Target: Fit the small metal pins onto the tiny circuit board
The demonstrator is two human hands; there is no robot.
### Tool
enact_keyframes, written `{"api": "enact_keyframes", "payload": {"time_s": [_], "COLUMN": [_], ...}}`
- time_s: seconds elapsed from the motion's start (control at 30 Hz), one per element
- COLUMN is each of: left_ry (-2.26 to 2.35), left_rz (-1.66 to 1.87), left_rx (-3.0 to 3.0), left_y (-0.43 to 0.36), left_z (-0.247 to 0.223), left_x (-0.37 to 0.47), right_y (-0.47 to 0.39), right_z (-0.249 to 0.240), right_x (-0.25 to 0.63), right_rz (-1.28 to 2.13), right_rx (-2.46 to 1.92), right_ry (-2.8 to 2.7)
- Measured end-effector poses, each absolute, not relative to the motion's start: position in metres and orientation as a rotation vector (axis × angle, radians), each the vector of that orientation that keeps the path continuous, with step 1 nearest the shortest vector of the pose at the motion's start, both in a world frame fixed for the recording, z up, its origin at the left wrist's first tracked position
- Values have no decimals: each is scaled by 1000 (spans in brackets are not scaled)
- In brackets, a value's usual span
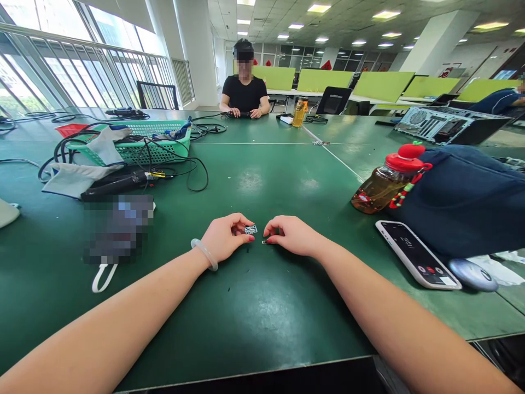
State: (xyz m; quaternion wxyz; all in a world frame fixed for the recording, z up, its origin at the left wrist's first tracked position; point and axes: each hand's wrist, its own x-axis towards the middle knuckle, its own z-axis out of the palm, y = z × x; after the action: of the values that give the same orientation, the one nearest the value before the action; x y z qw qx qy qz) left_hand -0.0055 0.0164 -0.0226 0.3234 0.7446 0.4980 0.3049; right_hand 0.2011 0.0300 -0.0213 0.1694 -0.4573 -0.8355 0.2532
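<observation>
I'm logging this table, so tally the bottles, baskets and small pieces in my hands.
Bottles: 2 (red-capped bottle, orange-capped bottle)
Baskets: 1 (green basket)
Small pieces: 2 (patterned piece in left hand, tinier piece in right hand)
Total: 5

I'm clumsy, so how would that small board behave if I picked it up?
Likely light: the small board is tiny beside the left hand. Probably stiff: it juts out without sagging. Perhaps fragile: its face suggests circuitry.

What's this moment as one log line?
left hand: holds small circuit board | right hand: at tiny piece, grip unclear | board and piece: apart
</observation>
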Motion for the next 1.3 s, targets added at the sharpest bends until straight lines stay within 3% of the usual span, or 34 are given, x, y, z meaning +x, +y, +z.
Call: {"api": "enact_keyframes", "payload": {"time_s": [0.73, 0.97, 1.3], "left_ry": [1353, 1354, 1354], "left_rz": [692, 696, 676], "left_rx": [1968, 1964, 1938], "left_y": [17, 17, 16], "left_z": [-23, -24, -22], "left_x": [-4, -5, -4], "right_y": [28, 31, 24], "right_z": [-19, -19, -10], "right_x": [200, 203, 203], "right_rz": [554, 649, 451], "right_rx": [-1298, -1375, -1301], "right_ry": [-2402, -2414, -2520]}}
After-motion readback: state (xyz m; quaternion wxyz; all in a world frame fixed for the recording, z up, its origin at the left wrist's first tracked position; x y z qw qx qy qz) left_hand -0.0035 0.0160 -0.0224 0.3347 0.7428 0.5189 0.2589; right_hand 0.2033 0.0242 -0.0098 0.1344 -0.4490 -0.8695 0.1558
